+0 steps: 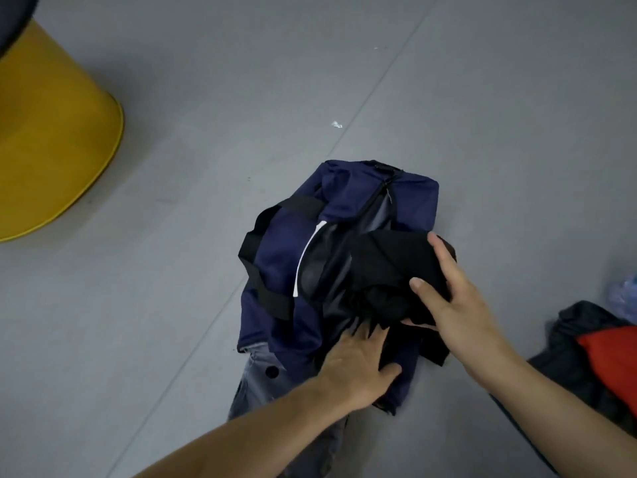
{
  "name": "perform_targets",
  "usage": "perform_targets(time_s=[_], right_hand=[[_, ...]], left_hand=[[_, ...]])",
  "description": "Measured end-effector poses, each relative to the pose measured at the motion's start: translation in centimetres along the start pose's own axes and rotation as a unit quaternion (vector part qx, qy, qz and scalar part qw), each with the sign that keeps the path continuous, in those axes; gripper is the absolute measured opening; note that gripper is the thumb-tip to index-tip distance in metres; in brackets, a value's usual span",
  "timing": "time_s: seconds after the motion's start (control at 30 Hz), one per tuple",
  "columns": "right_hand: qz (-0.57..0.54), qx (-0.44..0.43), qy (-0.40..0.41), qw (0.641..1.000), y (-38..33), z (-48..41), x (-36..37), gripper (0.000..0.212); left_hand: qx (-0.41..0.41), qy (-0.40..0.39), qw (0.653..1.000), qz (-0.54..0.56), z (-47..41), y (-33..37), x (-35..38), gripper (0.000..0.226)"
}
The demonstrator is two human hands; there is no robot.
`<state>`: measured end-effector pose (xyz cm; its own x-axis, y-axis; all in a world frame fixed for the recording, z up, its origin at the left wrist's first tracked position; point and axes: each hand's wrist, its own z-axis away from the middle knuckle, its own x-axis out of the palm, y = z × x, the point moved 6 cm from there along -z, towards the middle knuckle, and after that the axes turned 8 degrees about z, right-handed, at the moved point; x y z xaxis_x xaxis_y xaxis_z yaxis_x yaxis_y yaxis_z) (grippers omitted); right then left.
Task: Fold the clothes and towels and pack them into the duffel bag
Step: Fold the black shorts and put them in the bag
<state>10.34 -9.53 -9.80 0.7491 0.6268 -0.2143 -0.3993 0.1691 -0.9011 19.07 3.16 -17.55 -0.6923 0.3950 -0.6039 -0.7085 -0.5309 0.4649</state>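
Bag (275,257) sits on the floor (206,81) right in front of me, navy, zip open. Its long axis runs away from me and a bit to the right, and the mouth follows that axis.

My right hand (458,305) grips a folded black garment (389,260), thumb on top and fingers curled round the far edge. The garment hangs over the near-right part of the mouth, half over the right lip and not yet down inside.

My left hand (358,367) lies flat on the bag's near end, fingers spread, with the tips at the dark lining. I read it as pinning that end so the mouth stays open.

Key relation: the open cavity lies left of and beyond the right hand, along the bag's length. So I judge the next push should go down and forward-left, with the garment's long side lined up with the zip. The right hand is the nearer one for this; the left is better kept where it is.

Risk: the garment catching on the right lip and unfolding.

Jeans (255,381) lie partly under the bag's near end. A red garment (613,360) on dark cloth waits to my right, well apart from the bag. A yellow stand (51,150) is far left.
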Motion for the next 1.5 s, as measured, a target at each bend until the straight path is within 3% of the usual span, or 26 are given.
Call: perform_targets(time_s=[0.07, 0.13, 0.2, 0.27, 0.4, 0.53, 0.67, 0.83, 0.93, 1.03, 1.2, 1.4, 1.5], right_hand=[[-0.010, 0.001, 0.011, 1.000, 0.1, -0.1, 0.1, 0.065], [-0.010, -0.001, 0.026, 1.000, 0.3, -0.4, 0.1, 0.065], [-0.001, -0.012, 0.037, 0.999, 0.2, -0.9, 0.2, 0.066], [-0.004, -0.007, 0.025, 1.000, 0.0, -1.8, 0.6, 0.066], [0.002, -0.031, -0.013, 0.999, -2.0, -3.6, 3.1, 0.066], [-0.015, -0.040, -0.013, 0.999, -3.1, -5.9, 7.0, 0.065], [-0.012, -0.034, 0.007, 0.999, -2.4, -8.2, 10.0, 0.065], [0.032, -0.014, 0.069, 0.997, -1.4, -11.1, 11.9, 0.064], [0.118, 0.041, 0.096, 0.988, 0.4, -11.8, 12.7, 0.064], [0.188, 0.040, 0.085, 0.978, 1.8, -12.2, 13.2, 0.066], [0.134, 0.003, 0.093, 0.987, 0.6, -13.7, 14.4, 0.064], [0.192, 0.017, 0.022, 0.981, 1.1, -14.7, 16.1, 0.085], [0.214, 0.030, 0.020, 0.976, 1.5, -15.4, 16.3, 0.085]], left_hand=[[0.000, 0.038, 0.999, -0.029, 0.3, 0.6, -2.8, 0.049], [0.031, 0.165, 0.981, -0.093, 0.7, 0.6, -7.2, 0.028], [0.071, 0.286, 0.939, -0.179, 1.4, -0.1, -11.3, 0.022], [0.042, 0.339, 0.914, -0.220, 1.5, -2.2, -13.9, 0.025], [-0.044, 0.324, 0.933, -0.149, 0.7, -6.4, -17.0, 0.033], [0.044, 0.417, 0.904, -0.084, 2.7, -4.8, -19.5, 0.059], [0.084, 0.498, 0.857, -0.097, 5.7, -3.1, -21.2, 0.064], [0.079, 0.474, 0.873, -0.081, 6.0, -4.0, -20.9, 0.065], [0.080, 0.455, 0.883, -0.082, 6.0, -4.8, -20.4, 0.065], [0.091, 0.446, 0.887, -0.081, 6.1, -5.1, -20.2, 0.065], [0.093, 0.439, 0.892, -0.063, 6.2, -5.3, -20.1, 0.064], [0.072, 0.423, 0.902, -0.055, 6.3, -6.4, -20.5, 0.063], [0.074, 0.412, 0.907, -0.052, 6.4, -6.0, -20.0, 0.064]])
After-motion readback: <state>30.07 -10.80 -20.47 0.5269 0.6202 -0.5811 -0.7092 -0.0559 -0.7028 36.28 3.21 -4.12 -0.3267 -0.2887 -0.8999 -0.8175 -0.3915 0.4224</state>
